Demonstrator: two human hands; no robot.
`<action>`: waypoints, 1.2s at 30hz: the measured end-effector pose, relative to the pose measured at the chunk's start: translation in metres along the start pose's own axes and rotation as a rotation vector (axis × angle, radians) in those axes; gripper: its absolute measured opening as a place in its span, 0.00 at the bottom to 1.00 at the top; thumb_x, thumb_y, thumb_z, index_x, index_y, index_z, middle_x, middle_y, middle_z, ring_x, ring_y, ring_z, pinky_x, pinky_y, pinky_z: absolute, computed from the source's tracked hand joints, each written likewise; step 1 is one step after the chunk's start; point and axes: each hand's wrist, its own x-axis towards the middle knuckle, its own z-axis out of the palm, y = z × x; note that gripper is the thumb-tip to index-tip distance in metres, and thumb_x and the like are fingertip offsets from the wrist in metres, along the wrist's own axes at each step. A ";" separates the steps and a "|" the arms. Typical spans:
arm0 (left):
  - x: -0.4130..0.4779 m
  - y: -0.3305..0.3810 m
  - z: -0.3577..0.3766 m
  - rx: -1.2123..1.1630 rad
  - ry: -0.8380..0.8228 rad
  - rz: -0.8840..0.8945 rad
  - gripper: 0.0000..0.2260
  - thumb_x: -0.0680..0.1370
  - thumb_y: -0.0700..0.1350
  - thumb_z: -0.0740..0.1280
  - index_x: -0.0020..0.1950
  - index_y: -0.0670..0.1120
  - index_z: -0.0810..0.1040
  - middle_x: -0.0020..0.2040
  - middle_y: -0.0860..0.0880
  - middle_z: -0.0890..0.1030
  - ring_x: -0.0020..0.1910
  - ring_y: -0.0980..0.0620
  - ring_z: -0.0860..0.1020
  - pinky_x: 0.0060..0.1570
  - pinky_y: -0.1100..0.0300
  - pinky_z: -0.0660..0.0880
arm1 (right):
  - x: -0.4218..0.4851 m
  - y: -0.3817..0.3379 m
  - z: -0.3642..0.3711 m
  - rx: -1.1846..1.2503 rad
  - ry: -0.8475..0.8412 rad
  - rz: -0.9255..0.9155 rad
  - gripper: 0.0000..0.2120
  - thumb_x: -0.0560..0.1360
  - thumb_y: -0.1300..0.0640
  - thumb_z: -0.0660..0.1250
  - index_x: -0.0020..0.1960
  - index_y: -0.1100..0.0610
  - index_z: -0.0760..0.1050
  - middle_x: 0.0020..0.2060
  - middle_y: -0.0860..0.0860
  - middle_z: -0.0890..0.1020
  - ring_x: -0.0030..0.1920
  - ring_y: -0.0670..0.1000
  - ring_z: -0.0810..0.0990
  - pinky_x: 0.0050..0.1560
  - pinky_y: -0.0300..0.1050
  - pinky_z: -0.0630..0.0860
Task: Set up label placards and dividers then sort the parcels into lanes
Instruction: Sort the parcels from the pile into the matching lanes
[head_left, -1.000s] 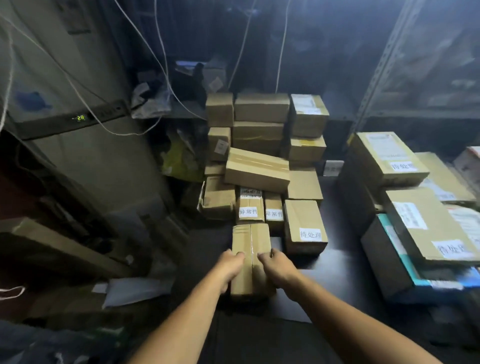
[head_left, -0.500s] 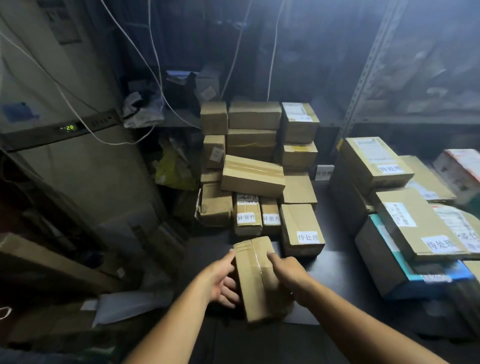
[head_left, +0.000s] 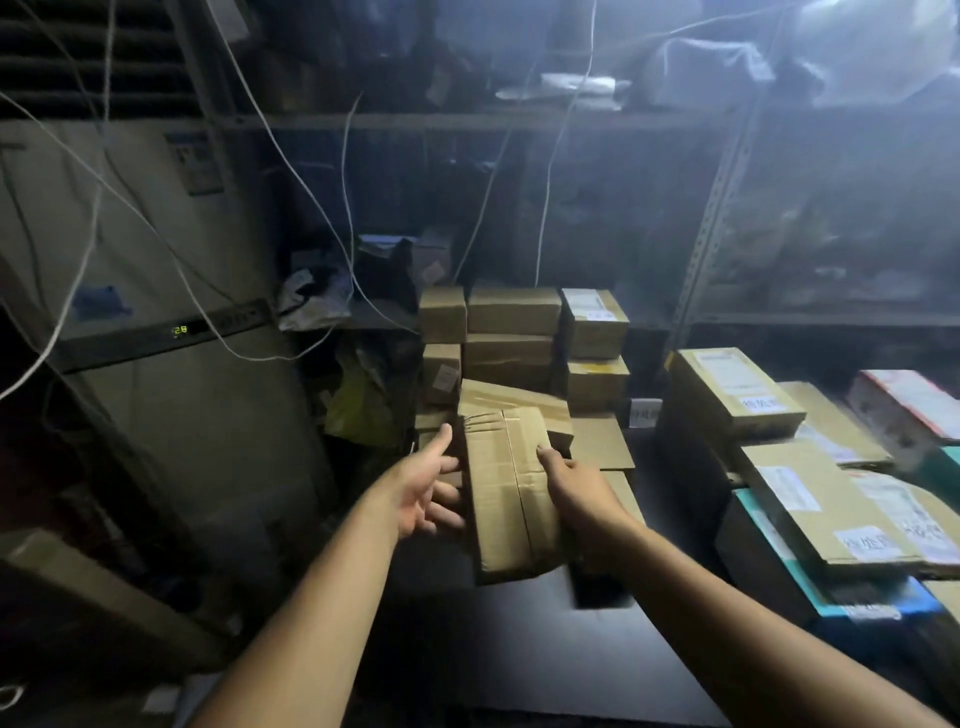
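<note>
A long taped cardboard parcel (head_left: 511, 493) is lifted above the dark table (head_left: 519, 649), tilted with its far end up. My left hand (head_left: 426, 488) holds its left side, thumb along the edge and fingers underneath. My right hand (head_left: 576, 488) grips its right side, fingers on the top face. Right behind it rises a stack of brown parcels (head_left: 511, 332), some with white labels. A second group of labelled parcels (head_left: 831, 499) lies on the right of the table.
A tall grey cabinet with a green digital display (head_left: 179, 330) stands to the left. Metal shelving (head_left: 722, 171) with clutter runs behind and to the right. White cables (head_left: 311, 197) hang down over the back. Loose cardboard (head_left: 104, 587) lies at lower left.
Both hands have lifted the long parcel off the table and raised it toward the stack behind. My view has tilted upward, showing more shelving.
</note>
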 end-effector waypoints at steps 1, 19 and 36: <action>-0.004 0.004 0.000 0.004 -0.001 0.016 0.36 0.80 0.70 0.46 0.81 0.50 0.58 0.77 0.36 0.65 0.59 0.35 0.78 0.71 0.37 0.59 | 0.001 -0.003 -0.001 -0.001 -0.007 -0.013 0.25 0.80 0.32 0.54 0.50 0.51 0.79 0.52 0.51 0.83 0.57 0.56 0.80 0.65 0.61 0.76; -0.038 0.039 0.021 -0.603 -0.148 0.493 0.13 0.82 0.56 0.60 0.53 0.48 0.77 0.49 0.42 0.85 0.44 0.47 0.83 0.40 0.53 0.78 | -0.036 -0.054 -0.036 0.479 0.004 -0.451 0.23 0.85 0.46 0.51 0.65 0.58 0.77 0.52 0.54 0.84 0.43 0.39 0.84 0.35 0.33 0.78; -0.043 0.031 0.039 -0.695 -0.215 0.602 0.24 0.79 0.30 0.59 0.72 0.47 0.70 0.63 0.48 0.82 0.52 0.50 0.85 0.39 0.57 0.82 | -0.031 -0.035 -0.053 0.704 -0.076 -0.435 0.31 0.67 0.56 0.72 0.70 0.52 0.73 0.59 0.57 0.84 0.57 0.60 0.85 0.43 0.50 0.83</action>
